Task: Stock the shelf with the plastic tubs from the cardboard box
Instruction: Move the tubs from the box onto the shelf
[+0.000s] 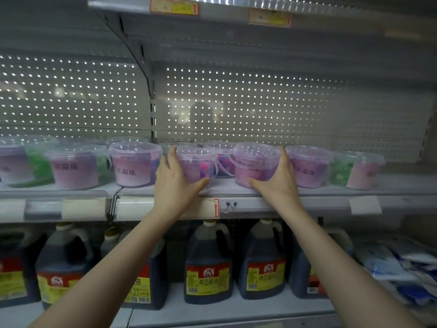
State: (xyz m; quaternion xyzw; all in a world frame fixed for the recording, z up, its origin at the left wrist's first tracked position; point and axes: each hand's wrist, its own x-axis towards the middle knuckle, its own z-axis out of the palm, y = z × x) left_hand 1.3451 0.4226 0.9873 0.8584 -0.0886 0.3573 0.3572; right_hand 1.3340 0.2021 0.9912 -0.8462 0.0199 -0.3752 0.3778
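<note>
Perforated grey backing [260,102] rises behind the shelf [227,187], light pricking through its holes, and we've got both hands up on the row. Our left hand [173,183] is wrapped on the left tub [197,162], with fingers up its left flank and the thumb across the foot of its front, so that grip is closed round it. Our right hand [277,183] mirrors it on the right tub [256,162], with fingers on the right flank and the thumb low on the front, closed too. Both tubs sit near the shelf's front edge, in the gap between the neighbour tubs [134,164].

We read this as seating the pair. The right tub leans a little toward us, so we'd want its base flat before letting go. We'd then slide both straight back, level, until their fronts line up with the row. A rear tub [220,159] stands close behind, so a hard shove would likely knock it. We'd also turn any print to face out and let go one grip at a time.

As for looks, each tub has clear walls, a clear snap lid and a thin clear bail handle looping down the side. Inside is pink-purple fill, and blue flecks show in the left one. They probably weigh little, and the smooth sides look slippery.

Dark jugs [208,263] line the shelf below. We can't see the cardboard box from here.
</note>
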